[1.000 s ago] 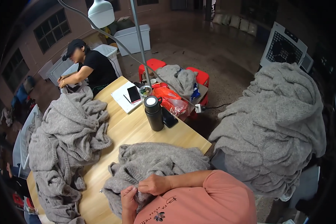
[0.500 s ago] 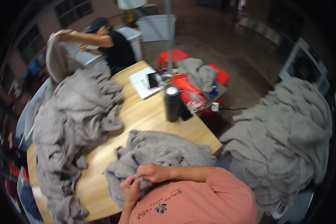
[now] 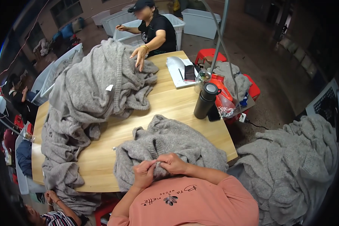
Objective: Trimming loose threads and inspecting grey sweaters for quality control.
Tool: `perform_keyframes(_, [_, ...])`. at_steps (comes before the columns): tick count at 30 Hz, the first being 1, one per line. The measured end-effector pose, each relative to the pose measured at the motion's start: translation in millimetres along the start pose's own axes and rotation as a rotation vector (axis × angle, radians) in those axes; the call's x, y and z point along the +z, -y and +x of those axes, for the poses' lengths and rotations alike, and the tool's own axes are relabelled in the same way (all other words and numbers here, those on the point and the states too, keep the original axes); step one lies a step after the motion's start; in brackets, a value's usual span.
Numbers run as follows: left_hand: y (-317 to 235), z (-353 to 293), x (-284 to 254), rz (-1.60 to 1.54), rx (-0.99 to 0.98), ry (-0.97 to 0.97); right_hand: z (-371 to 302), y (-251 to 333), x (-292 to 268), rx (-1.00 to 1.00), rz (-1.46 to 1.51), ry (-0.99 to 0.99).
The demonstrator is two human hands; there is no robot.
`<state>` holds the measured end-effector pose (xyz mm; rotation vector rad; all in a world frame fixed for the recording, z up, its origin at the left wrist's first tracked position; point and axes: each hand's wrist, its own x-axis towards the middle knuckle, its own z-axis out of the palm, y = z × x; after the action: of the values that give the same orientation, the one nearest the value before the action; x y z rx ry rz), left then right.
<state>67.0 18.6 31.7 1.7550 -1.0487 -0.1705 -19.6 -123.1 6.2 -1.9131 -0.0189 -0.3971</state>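
Note:
A grey knitted garment point(image 3: 177, 140) lies bunched on the wooden table point(image 3: 169, 101) right in front of me. My left hand point(image 3: 144, 174) pinches its near edge with fingers closed. Close beside it, my right hand point(image 3: 172, 164) is also closed on the same knit, thumbs nearly meeting. The bit of fabric between the fingertips is mostly hidden by them.
A large heap of grey knitwear point(image 3: 90, 86) covers the table's left side; another pile point(image 3: 290, 162) is at my right. A black bottle point(image 3: 206, 101), phone point(image 3: 190, 73) and papers point(image 3: 174, 64) stand at the far right. Across sits a co-worker point(image 3: 160, 35); another person point(image 3: 60, 211) is lower left.
My view has shifted, so the table sits differently. My hands now pinch side by side, where the right was above the left. The co-worker's raised cloth is down, one hand over the heap.

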Motion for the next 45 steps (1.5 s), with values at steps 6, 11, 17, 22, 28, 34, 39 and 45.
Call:
perform_keyframes(6, [-1.8, 2.4, 2.4, 0.087, 0.103, -0.058, -5.4, 9.5, 10.5, -0.088, -0.165, -0.196])
perform_keyframes(11, [-0.5, -0.7, 9.6, 0.254, 0.329, -0.125, -6.2, 13.3, 13.0, -0.13, -0.278, -0.245])
perform_keyframes(17, [-3.0, 0.9, 11.3, 0.294, 0.377, -0.209, 2.6, 14.3, 11.9, -0.149, -0.382, -0.352])
perform_keyframes(22, [16.0, 6.6, -4.9, 0.43, 0.301, -0.29, -3.9, 21.5, -8.7, -0.188, -0.201, -0.355])
perform_keyframes(28, [40.9, 33.8, -17.1, 0.411, 0.193, -0.43, -15.8, 32.8, -34.8, -0.116, -0.203, -0.566])
perform_keyframes(34, [66.9, 24.5, -27.3, -0.713, -0.446, -0.21, -7.1, -2.8, -46.0, -0.037, -0.338, -0.659])
perform_keyframes(39, [83.9, 23.9, -37.8, -0.507, -0.584, 0.028, -15.2, -26.6, -42.9, 0.301, 0.027, -0.508])
perform_keyframes(45, [44.8, 22.6, 3.6, 0.187, -0.087, -0.236, -8.8, -20.5, -36.7, 0.346, 0.102, -0.389])
